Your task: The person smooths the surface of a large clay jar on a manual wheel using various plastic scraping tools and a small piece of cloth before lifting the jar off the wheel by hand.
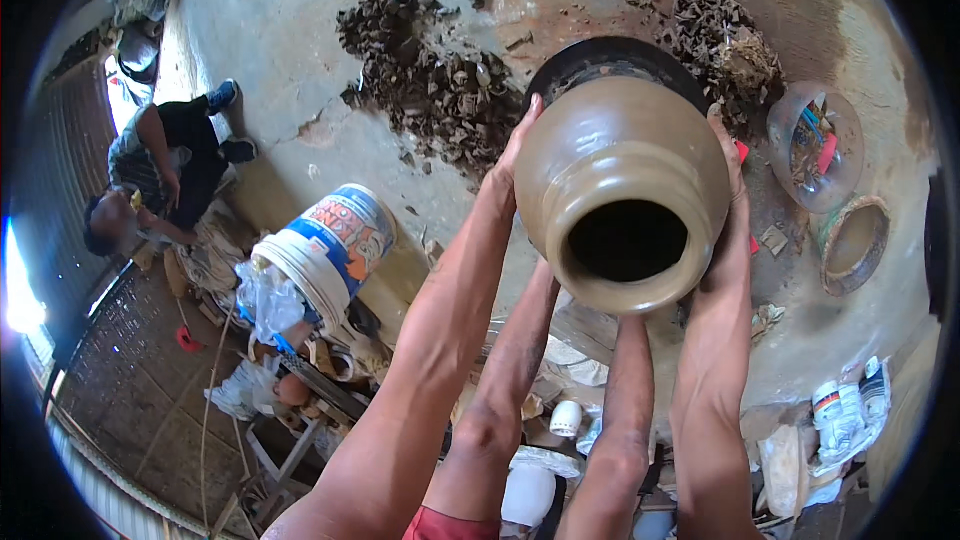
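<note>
Between my two hands is a large round clay pot, brown, smooth and shiny, with a flared rim and a dark mouth turned toward me. My left hand presses on its left side, the fingers mostly hidden behind the curve. On the opposite side my right hand grips the pot's wall, fingers partly out of sight. Behind the pot shows a dark round basin or wheel, mostly covered by it. Whether the pot rests on that or is raised, I cannot tell.
Clay scraps lie in a left heap and a right heap. A clear tub with tools and a rough-rimmed bowl stand at right. A white-and-blue bucket stands left, near a seated person.
</note>
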`<action>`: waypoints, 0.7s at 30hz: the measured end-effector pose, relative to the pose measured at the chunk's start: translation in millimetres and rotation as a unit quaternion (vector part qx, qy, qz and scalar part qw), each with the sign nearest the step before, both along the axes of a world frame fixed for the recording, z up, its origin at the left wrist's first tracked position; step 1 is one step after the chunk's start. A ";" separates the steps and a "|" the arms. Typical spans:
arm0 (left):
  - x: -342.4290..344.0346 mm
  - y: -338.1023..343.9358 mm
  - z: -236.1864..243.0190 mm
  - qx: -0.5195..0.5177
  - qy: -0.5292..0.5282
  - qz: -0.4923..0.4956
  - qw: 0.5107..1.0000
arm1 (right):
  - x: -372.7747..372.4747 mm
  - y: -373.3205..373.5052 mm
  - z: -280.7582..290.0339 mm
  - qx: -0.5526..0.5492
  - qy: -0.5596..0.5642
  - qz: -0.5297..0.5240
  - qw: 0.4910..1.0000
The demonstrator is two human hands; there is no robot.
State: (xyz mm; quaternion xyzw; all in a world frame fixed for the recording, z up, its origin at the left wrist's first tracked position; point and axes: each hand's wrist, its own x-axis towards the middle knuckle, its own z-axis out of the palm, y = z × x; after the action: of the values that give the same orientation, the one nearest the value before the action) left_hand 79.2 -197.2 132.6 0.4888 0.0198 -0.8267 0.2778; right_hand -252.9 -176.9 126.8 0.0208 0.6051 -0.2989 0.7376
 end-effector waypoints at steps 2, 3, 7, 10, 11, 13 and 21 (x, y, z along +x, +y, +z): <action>-2.7 2.2 4.3 -0.005 0.002 -0.005 1.000 | 4.1 2.5 13.7 -0.007 0.004 0.007 1.000; -8.2 1.7 8.1 -0.002 0.010 -0.011 1.000 | 3.5 2.3 21.7 -0.014 0.010 0.010 1.000; -4.7 5.0 11.7 0.035 -0.031 0.030 0.998 | 9.6 -17.8 50.0 -0.067 0.077 0.068 0.992; 1.3 8.7 2.6 0.030 -0.024 0.047 0.998 | 9.5 -36.2 60.0 -0.082 0.076 0.087 0.990; -0.9 14.0 0.0 0.029 -0.018 0.052 0.998 | 4.9 -31.7 52.1 -0.060 0.000 0.043 0.997; -3.2 17.9 -4.2 0.028 -0.011 0.061 0.998 | 3.0 -31.0 49.9 -0.034 -0.088 -0.015 0.995; -4.8 31.5 -13.9 0.017 0.009 0.110 0.994 | 4.4 -40.1 52.8 -0.026 -0.036 0.030 0.999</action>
State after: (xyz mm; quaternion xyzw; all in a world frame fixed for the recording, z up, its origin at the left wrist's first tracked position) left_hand 74.4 -165.7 118.7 0.4809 0.0906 -0.7950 0.3585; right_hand -248.5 -217.0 179.6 -0.0061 0.5708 -0.2911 0.7678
